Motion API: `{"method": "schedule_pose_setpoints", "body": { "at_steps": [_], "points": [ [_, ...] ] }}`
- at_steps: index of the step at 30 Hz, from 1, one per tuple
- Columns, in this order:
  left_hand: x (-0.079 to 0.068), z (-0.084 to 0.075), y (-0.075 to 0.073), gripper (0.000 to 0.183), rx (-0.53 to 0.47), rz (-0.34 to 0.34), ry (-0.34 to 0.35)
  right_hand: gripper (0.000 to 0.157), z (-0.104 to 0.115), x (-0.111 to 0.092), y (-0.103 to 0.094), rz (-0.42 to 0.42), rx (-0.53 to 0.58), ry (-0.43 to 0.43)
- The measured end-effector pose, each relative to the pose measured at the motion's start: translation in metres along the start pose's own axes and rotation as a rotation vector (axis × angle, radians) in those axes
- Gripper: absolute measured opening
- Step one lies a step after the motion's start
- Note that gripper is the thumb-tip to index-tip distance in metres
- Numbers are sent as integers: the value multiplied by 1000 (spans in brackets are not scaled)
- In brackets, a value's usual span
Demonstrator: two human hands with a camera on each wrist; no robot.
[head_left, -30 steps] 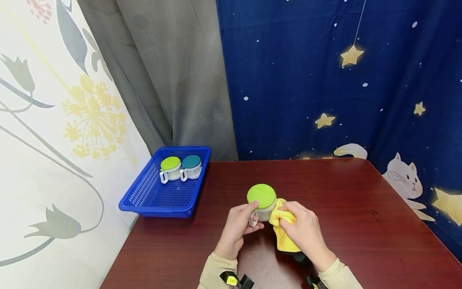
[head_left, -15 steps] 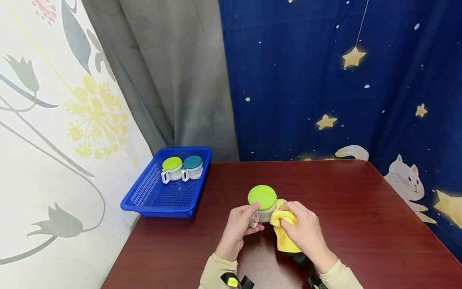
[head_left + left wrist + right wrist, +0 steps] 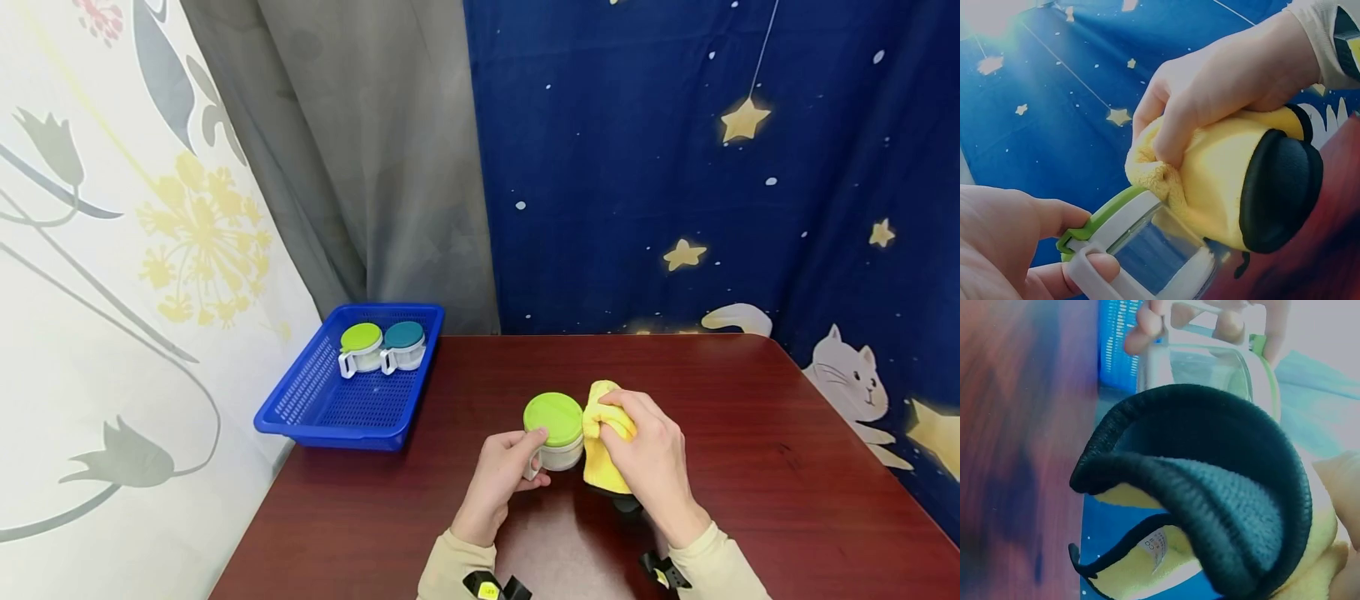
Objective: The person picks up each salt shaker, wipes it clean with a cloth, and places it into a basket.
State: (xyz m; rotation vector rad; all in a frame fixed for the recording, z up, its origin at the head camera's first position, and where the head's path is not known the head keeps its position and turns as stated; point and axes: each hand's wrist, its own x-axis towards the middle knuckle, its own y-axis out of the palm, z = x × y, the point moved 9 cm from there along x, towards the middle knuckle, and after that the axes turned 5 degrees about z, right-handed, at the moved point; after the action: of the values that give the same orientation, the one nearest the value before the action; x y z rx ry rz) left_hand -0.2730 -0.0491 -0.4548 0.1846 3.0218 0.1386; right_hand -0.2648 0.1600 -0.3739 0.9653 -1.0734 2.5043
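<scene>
One blue basket point(image 3: 337, 437) holds two jars point(image 3: 404, 335). The left hand point(image 3: 495, 482) clamps its fingers on a third jar point(image 3: 553, 417), the right hand point(image 3: 654, 450) on one yellow cloth point(image 3: 602, 468).

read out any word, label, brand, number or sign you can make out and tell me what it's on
Nothing can be read with certainty.
White tag on the yellow cloth: small print, too blurred to read.
Yellow patch on the left wrist's black device: marks too small to read.
Green-lidded jar in the left hand: no lettering that I can make out.
</scene>
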Motion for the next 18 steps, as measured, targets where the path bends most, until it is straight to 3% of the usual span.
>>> {"method": "schedule_pose_setpoints", "body": {
  "at_steps": [7, 15, 18],
  "points": [
    [1, 1, -3, 44, 44, -13, -2, 37, 4, 0, 2, 22, -1, -19],
    [-1, -3, -5, 47, 56, -45, 16, 47, 14, -3, 12, 127, 78, -53],
    [-2, -5, -7, 48, 57, -60, 26, 46, 13, -4, 15, 159, 99, -22]
  ]
}}
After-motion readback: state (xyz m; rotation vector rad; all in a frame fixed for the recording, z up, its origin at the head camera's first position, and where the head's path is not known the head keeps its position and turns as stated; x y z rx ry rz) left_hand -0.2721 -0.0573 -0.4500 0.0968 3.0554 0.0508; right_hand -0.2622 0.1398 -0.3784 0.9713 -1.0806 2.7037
